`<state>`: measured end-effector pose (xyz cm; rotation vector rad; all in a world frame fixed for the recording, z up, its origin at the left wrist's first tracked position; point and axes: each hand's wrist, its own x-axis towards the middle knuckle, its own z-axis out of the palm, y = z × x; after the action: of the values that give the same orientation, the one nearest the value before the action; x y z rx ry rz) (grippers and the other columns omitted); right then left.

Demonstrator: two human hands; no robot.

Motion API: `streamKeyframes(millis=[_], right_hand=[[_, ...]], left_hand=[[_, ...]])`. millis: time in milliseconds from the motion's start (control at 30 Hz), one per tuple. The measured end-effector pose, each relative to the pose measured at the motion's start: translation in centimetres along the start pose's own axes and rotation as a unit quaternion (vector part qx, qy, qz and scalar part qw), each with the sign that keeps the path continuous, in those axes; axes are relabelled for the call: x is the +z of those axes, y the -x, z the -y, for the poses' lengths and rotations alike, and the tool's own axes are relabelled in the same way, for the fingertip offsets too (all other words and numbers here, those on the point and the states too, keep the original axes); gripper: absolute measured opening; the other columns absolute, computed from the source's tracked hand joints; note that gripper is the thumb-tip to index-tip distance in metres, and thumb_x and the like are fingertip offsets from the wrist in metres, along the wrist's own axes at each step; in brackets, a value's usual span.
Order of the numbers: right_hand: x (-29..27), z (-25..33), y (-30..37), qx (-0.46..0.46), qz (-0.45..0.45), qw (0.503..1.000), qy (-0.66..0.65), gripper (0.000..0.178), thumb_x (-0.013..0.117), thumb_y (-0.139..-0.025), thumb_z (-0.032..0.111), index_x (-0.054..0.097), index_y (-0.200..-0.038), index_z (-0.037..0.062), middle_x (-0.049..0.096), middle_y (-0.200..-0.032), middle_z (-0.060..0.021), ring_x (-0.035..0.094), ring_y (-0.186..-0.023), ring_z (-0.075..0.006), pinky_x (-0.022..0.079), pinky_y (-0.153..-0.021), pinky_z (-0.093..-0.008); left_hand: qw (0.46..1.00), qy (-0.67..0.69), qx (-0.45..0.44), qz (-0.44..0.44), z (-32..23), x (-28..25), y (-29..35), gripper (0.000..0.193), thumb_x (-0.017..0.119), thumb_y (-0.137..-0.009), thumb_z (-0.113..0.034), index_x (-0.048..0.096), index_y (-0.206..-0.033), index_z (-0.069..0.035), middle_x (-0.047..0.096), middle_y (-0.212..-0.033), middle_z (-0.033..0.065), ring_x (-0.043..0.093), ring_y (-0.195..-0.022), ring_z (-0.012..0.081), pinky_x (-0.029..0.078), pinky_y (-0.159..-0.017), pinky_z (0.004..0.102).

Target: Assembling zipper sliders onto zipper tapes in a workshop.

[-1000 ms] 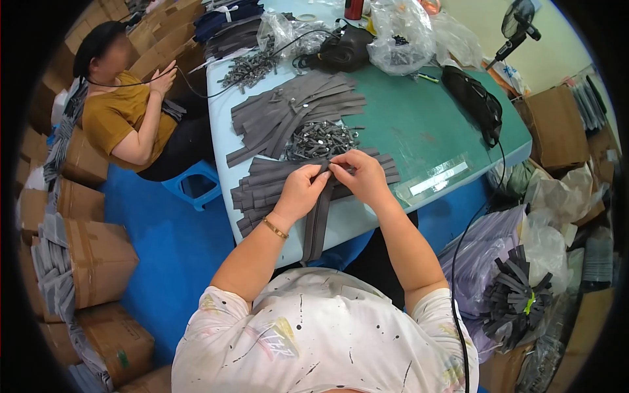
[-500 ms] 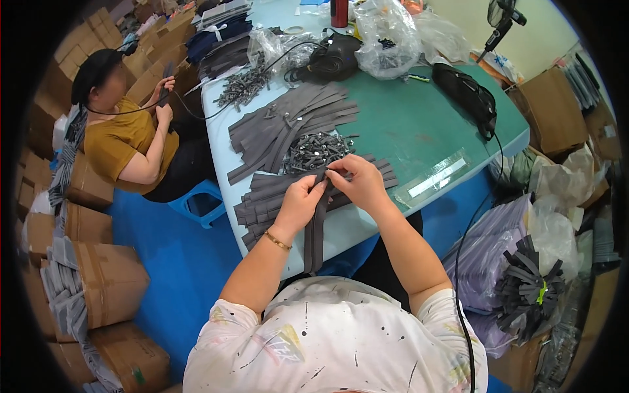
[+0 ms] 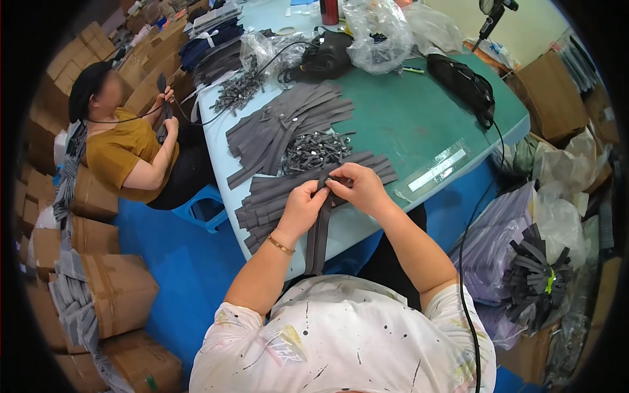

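A long dark grey zipper hangs from my hands over the table's near edge, its lower end close to my shirt. My left hand is closed on it near the top, thumb toward the fingertips of the other hand. With thumb and fingers pinched, my right hand grips the same upper end; any small part between those fingertips is hidden. Just beyond my hands lies a heap of small dark zipper sliders with silvery bits. Flat grey zippers lie stacked beside and under my left hand.
More grey zippers fan out beyond the heap on the table. Black bags, clear plastic bags and a red bottle stand farther back. At left a co-worker holds a dark strip; cardboard boxes flank the blue floor.
The whole view has shifted slightly. Both my hands keep their grip on the zipper, with only small finger movement. The co-worker's hands and strip have moved a little.
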<state>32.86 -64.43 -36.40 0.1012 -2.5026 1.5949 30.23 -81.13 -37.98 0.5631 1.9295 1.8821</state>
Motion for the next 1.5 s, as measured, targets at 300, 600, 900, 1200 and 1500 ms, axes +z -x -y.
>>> streamKeyframes(millis=[300,600,900,1200,1500], right_hand=[[-1.0,0.2,-0.5,0.031,0.042,0.995,-0.088,0.011,0.065,-0.083,0.013,0.066,-0.089,0.0038,0.062,-0.078,0.0007,0.053,-0.068,-0.0044,0.043,-0.061,-0.0207],[-1.0,-1.2,-1.3,0.129,-0.055,0.925,-0.352,0.017,0.061,-0.087,0.02,0.063,-0.093,0.0043,0.061,-0.082,0.003,0.051,-0.072,-0.0044,0.039,-0.063,-0.0195],[-1.5,-0.7,-4.0,0.116,-0.006,0.956,-0.271,0.02,0.066,-0.083,0.025,0.063,-0.078,0.0057,0.056,-0.069,0.0039,0.046,-0.06,-0.0048,0.036,-0.054,-0.0207],[-0.3,-0.3,-13.4,0.144,-0.171,0.914,-0.338,0.028,0.069,-0.08,0.026,0.06,-0.086,0.0006,0.054,-0.074,-0.0008,0.049,-0.061,-0.0066,0.041,-0.05,-0.0236],[5.0,-0.2,-3.0,-0.21,0.036,0.931,0.296,0.013,0.068,-0.072,0.021,0.061,-0.079,0.0116,0.058,-0.083,-0.0027,0.057,-0.085,-0.0217,0.05,-0.068,-0.0337]], left_hand=[[0.995,0.092,-0.04,0.008,-2.1,0.6,0.3,0.016,0.054,-0.092,-0.015,0.055,-0.1,-0.001,0.059,-0.082,0.0017,0.056,-0.072,0.0053,0.045,-0.062,0.0182],[0.999,0.01,-0.021,0.039,-2.4,-0.6,0.5,0.015,0.056,-0.091,-0.016,0.054,-0.094,-0.002,0.058,-0.074,0.0009,0.057,-0.061,0.0059,0.046,-0.055,0.0185],[0.994,0.038,-0.102,0.024,-5.7,-2.9,0.6,0.014,0.058,-0.089,-0.014,0.056,-0.087,-0.001,0.059,-0.068,0.0033,0.057,-0.053,0.0081,0.045,-0.049,0.0204],[0.826,-0.524,0.169,-0.121,-5.4,-12.2,-9.0,0.021,0.064,-0.082,-0.021,0.059,-0.088,-0.001,0.059,-0.075,0.0095,0.06,-0.066,0.0198,0.047,-0.061,0.0326],[0.847,-0.526,0.081,-0.005,-3.2,-10.1,0.3,0.019,0.069,-0.075,-0.012,0.061,-0.09,-0.004,0.056,-0.087,0.0108,0.054,-0.083,0.0268,0.045,-0.075,0.0348]])
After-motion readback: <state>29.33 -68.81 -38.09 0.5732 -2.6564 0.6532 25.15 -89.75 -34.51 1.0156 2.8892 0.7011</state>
